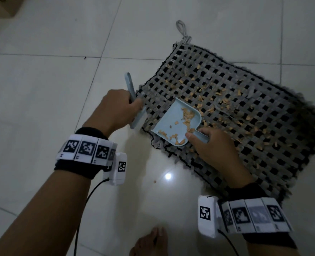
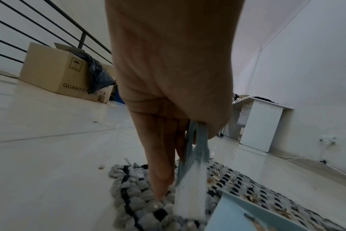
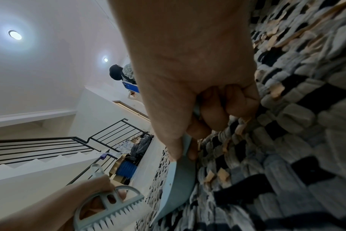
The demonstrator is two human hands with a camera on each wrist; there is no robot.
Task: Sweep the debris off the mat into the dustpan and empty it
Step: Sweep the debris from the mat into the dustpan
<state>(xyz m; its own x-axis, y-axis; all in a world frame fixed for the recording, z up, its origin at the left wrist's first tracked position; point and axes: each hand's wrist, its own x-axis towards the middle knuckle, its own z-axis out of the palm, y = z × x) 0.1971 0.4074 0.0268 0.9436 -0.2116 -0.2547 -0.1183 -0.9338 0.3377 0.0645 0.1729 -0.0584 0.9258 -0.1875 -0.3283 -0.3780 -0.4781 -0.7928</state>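
Left hand (image 1: pixel 116 109) fingers grip the brush (image 1: pixel 134 104); right hand (image 1: pixel 212 146) fingers pinch the dustpan (image 1: pixel 173 124) (on mat (image 1: pixel 245 117)).

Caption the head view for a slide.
Left hand holds brush, right hand holds dustpan on debris-strewn woven mat.

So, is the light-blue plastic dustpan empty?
No, the light-blue plastic dustpan already holds several tan debris flakes.
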